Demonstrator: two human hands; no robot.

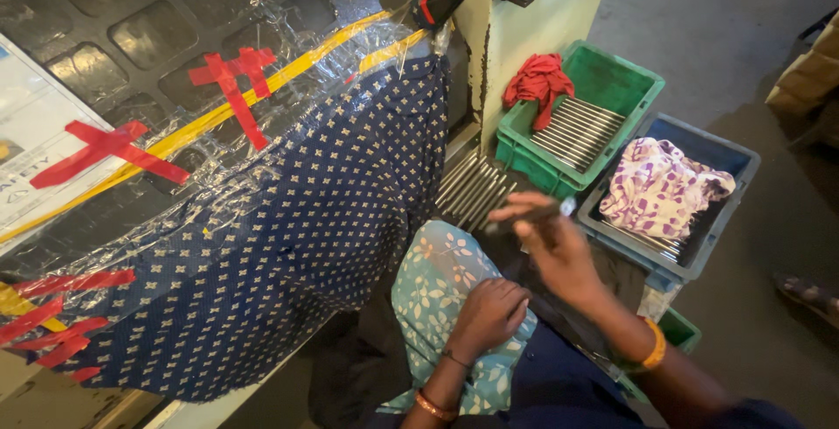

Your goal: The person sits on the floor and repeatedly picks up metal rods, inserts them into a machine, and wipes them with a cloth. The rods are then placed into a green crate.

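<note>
Where rods point(472, 189) lie — green crate point(629, 79)

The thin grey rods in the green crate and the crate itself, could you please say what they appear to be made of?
The thin grey rods look like bare metal, probably steel: straight, uniform, with bright glints. The green crate looks like moulded plastic: even matt colour, thick rounded rim.

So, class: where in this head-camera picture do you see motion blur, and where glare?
Head view: the right hand and the thin metal rod it grips are motion-blurred; the left hand looks sharper; glare streaks the crinkled clear plastic sheet.
</note>
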